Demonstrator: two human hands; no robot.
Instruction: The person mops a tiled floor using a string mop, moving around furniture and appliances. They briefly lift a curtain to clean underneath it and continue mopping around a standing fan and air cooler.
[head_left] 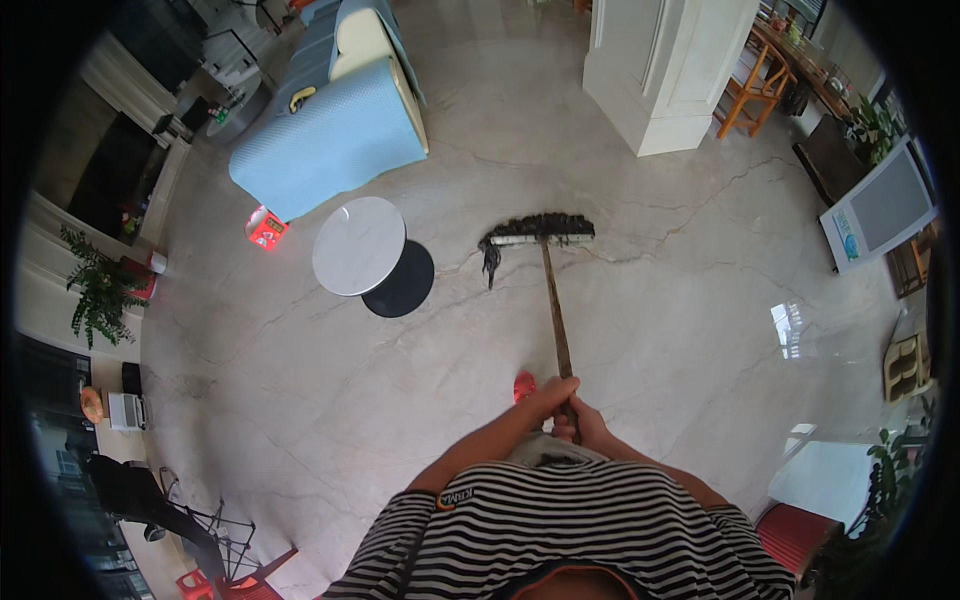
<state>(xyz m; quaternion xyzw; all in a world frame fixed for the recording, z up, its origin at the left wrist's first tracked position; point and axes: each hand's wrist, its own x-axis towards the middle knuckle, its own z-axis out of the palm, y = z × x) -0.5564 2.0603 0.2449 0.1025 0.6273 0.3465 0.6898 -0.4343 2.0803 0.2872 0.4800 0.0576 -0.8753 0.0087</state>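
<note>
A mop (556, 310) with a long wooden handle stretches away from my body across the floor. Its wide white bar and dark, stringy head (545, 226) lie on the marbled tiles, with one strand trailing at the left end. My left hand (551, 395) is wrapped round the handle, thumb uppermost. Close against it, my right hand (587, 424) grips the same handle from the right side. Part of the handle's near end is hidden by my hands. A red shoe (524, 386) shows just left of the handle.
A round side table (360, 246) with a dark base stands left of the mop, near a blue-covered sofa (330, 135) and a red box (265, 229). A white pillar (665, 80) rises far right. Beyond it are a wooden chair (752, 92) and a white-framed panel (880, 208).
</note>
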